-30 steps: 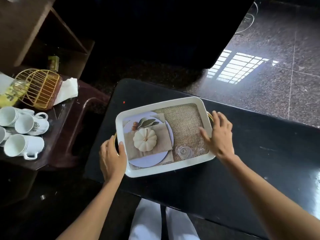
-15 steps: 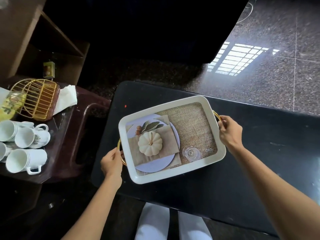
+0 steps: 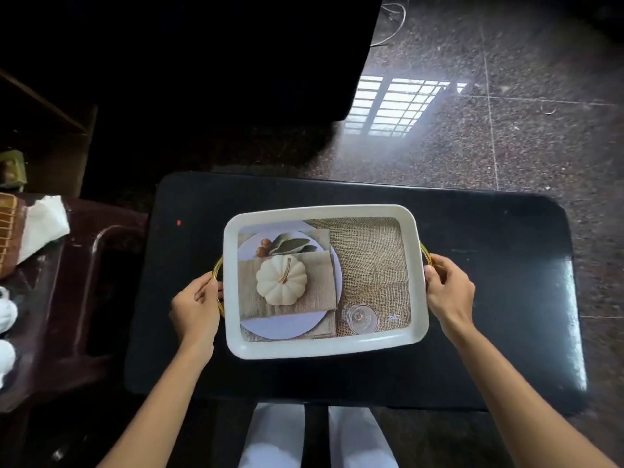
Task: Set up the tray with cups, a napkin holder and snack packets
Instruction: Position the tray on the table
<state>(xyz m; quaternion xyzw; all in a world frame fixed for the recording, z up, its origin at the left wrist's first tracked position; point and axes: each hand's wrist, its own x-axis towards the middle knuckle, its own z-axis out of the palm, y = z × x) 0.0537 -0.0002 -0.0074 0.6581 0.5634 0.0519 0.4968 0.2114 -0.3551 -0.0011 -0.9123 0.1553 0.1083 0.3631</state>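
Note:
A white rectangular tray (image 3: 324,347) with gold wire handles sits on a black low table (image 3: 499,298), roughly square to me. Its floor carries a printed picture of a pumpkin, a plate and burlap; nothing stands in it. My left hand (image 3: 196,307) is closed on the left gold handle and my right hand (image 3: 449,292) on the right one. At the far left edge I see only slivers of white cups (image 3: 6,332), the gold wire napkin holder (image 3: 7,228) and a white napkin (image 3: 44,222). No snack packets show.
A dark brown plastic stool (image 3: 67,315) stands left of the table and bears the cups and holder. A dark wooden shelf (image 3: 40,106) lies behind it. Polished stone floor (image 3: 489,146) stretches to the right and beyond the table. My white-trousered legs (image 3: 314,437) are below.
Both hands went from resting on the tray's rim to gripping its handles. The tray turned from tilted to straight and shifted toward the table's middle. My view swung right, pushing the stool's items to the edge.

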